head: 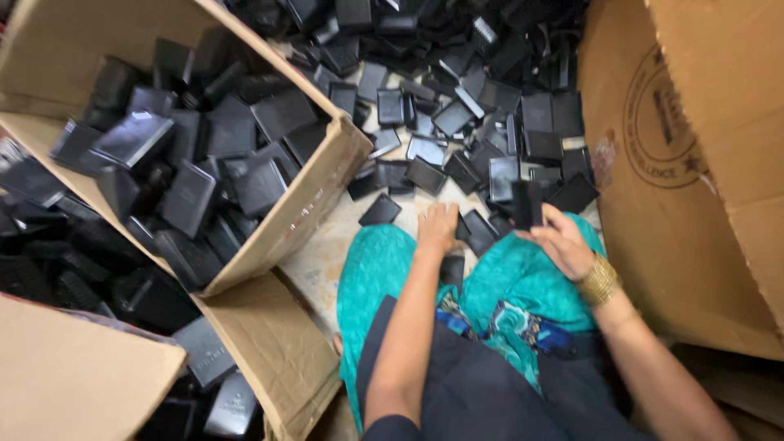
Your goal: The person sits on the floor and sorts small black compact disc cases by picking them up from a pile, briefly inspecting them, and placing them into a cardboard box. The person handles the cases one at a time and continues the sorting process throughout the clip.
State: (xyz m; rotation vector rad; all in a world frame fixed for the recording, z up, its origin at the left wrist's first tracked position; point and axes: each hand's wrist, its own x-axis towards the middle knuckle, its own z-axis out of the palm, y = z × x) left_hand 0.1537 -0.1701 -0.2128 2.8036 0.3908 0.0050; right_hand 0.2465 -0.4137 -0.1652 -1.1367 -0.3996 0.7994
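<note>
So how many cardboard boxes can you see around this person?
3. One open box full of black cases sits upper left, a second lies at the lower left corner, and a large one stands on the right. Others may be hidden outside the view.

Cardboard box (318,184) blocks left; floor gap (327,245) probably passable.

Small flat boxes (425,175) lie scattered on the floor (327,253) ahead of the person's knees. To the left an open carton (318,196) holds more of them; a large cardboard sheet (678,204) stands on the right, another carton flap (73,376) lies at the near left
</note>
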